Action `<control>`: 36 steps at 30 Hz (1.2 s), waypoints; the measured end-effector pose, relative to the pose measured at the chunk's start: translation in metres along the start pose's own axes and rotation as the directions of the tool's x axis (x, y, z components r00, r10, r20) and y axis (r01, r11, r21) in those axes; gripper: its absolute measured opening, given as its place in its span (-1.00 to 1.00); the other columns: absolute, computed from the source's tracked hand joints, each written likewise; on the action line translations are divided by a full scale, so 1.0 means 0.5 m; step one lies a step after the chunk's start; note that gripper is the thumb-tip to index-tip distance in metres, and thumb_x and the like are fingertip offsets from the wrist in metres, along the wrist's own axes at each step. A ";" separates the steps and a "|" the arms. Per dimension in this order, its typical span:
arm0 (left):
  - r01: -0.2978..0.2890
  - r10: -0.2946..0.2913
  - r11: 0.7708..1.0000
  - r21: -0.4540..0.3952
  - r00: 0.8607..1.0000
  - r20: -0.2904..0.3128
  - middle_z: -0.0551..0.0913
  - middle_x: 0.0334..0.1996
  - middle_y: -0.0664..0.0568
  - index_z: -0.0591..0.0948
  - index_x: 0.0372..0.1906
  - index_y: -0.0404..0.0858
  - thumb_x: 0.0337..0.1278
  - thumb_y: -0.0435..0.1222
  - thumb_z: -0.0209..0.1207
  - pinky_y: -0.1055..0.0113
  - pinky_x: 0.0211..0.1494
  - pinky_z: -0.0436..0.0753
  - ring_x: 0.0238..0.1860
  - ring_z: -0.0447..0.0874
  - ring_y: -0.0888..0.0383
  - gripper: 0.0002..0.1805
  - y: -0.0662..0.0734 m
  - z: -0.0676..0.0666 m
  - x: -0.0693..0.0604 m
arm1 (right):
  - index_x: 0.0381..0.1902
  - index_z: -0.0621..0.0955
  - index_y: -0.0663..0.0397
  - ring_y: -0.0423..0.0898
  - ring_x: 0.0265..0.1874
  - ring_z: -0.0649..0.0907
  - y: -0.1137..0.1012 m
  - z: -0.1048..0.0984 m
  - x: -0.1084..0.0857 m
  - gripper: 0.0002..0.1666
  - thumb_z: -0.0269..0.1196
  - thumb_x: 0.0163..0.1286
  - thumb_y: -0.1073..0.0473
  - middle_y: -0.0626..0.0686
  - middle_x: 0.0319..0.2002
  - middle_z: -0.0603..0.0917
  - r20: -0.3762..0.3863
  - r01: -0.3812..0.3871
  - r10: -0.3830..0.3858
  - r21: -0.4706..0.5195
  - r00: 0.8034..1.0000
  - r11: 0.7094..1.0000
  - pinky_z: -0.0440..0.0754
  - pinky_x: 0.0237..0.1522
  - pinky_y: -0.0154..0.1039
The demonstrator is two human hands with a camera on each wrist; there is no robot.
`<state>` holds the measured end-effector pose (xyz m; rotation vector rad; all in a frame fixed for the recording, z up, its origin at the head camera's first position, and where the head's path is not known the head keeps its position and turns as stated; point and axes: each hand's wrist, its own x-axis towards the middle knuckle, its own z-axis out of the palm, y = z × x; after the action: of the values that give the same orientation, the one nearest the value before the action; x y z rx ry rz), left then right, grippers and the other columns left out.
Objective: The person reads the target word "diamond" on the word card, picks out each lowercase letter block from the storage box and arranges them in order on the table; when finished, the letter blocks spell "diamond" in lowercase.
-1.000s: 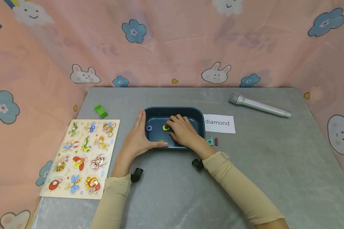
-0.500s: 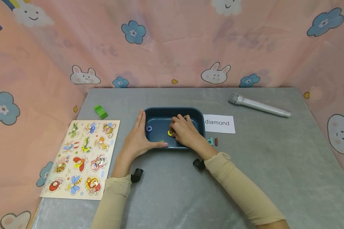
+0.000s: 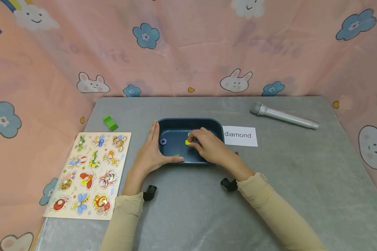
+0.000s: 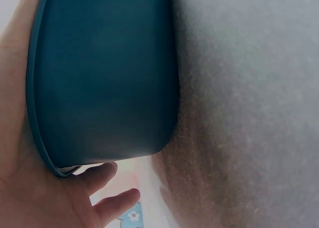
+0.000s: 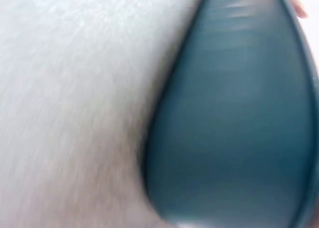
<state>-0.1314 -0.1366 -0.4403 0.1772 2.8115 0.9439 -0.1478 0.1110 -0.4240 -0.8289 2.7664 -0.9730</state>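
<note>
In the head view a dark blue tray (image 3: 188, 158) lies mid-table. My left hand (image 3: 149, 153) braces its left corner, straight fingers along the left end and thumb over the front rim. Inside the tray, my right hand (image 3: 208, 146) pinches a small yellow piece (image 3: 187, 142) between thumb and fingers. A pale green piece (image 3: 189, 134) shows just behind those fingers. A purple ring (image 3: 163, 141) lies at the tray's left end, and a bit of green (image 3: 177, 155) shows by my left thumb. The left wrist view shows the tray's outer wall (image 4: 104, 88) against my left hand (image 4: 45, 193).
An animal puzzle board (image 3: 88, 174) lies at the left, with a green block (image 3: 110, 123) behind it. Right of the tray are a card (image 3: 240, 135) reading "diamond" and a barely visible red piece (image 3: 237, 153). A silver microphone (image 3: 284, 115) lies at the back right.
My right hand has shifted right and turned, and its wrist now hides the teal piece beside the tray. The yellow piece has moved right, and the pale green piece has come into view.
</note>
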 end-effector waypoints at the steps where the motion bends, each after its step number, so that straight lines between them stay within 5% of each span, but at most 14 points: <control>1: 0.000 0.000 1.000 0.000 1.000 0.001 -0.34 0.78 0.13 -0.31 0.76 0.02 -0.33 0.43 0.56 -0.36 0.51 0.39 0.67 0.14 -0.28 0.68 0.000 0.000 0.000 | 0.07 0.68 0.11 0.03 -0.06 0.60 0.001 -0.006 -0.007 -0.78 0.33 0.55 0.18 0.07 -0.02 0.72 -0.016 -0.003 0.003 0.006 1.000 1.000 0.63 -0.02 -0.06; 5: 0.003 -0.003 1.000 0.000 1.000 0.004 -0.35 0.77 0.14 -0.30 0.76 0.03 -0.33 0.44 0.56 -0.38 0.52 0.37 0.68 0.12 -0.28 0.68 0.002 0.001 0.000 | 0.21 0.67 0.17 0.08 0.05 0.61 0.011 -0.033 -0.039 -0.61 0.39 0.49 0.22 0.09 0.05 0.72 -0.091 0.013 -0.011 0.014 0.996 1.000 0.64 0.06 0.00; 11: 0.007 -0.007 1.000 0.005 1.000 0.003 -0.37 0.77 0.18 -0.31 0.76 0.04 -0.35 0.43 0.57 -0.38 0.56 0.32 0.70 0.08 -0.25 0.69 0.000 0.002 0.001 | 0.13 0.72 0.16 0.10 0.15 0.60 0.051 -0.072 -0.095 -0.66 0.44 0.42 0.27 0.13 0.07 0.70 -0.195 0.022 -0.017 0.025 0.981 0.999 0.62 0.20 0.13; 20: -0.005 0.005 1.000 -0.014 1.000 0.000 -0.39 0.76 0.21 -0.31 0.76 0.03 -0.33 0.39 0.59 -0.34 0.57 0.32 0.71 0.07 -0.23 0.69 -0.002 0.003 0.001 | 0.10 0.70 0.28 0.11 0.01 0.60 0.140 -0.111 -0.182 -0.60 0.47 0.30 0.44 0.20 0.01 0.72 -0.260 -0.041 0.041 0.003 0.965 0.999 0.63 0.00 0.08; 29: -0.008 0.007 0.998 -0.059 1.000 -0.007 -0.42 0.76 0.16 -0.32 0.76 -0.06 -0.33 0.33 0.63 -0.28 0.60 0.31 0.73 0.01 -0.18 0.72 -0.005 0.002 -0.001 | -0.08 0.78 0.18 0.05 -0.10 0.63 0.201 -0.103 -0.232 -0.72 0.54 0.25 0.38 0.14 -0.14 0.74 -0.232 -0.109 0.095 -0.050 0.968 0.993 0.59 -0.04 0.04; 36: 0.005 -0.006 0.998 -0.059 1.000 -0.006 -0.42 0.77 0.08 -0.33 0.75 -0.11 -0.35 0.34 0.63 -0.30 0.57 0.34 0.70 0.05 -0.24 0.74 -0.003 0.005 -0.001 | -0.07 0.79 0.15 0.10 0.03 0.61 0.210 -0.104 -0.247 -0.73 0.55 0.26 0.32 0.14 -0.08 0.73 -0.143 -0.162 0.156 -0.030 0.977 0.986 0.54 0.14 0.17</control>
<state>-0.1306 -0.1364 -0.4429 0.1590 2.7838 1.0266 -0.1052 0.2725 -0.4569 -0.5526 2.9258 -0.9828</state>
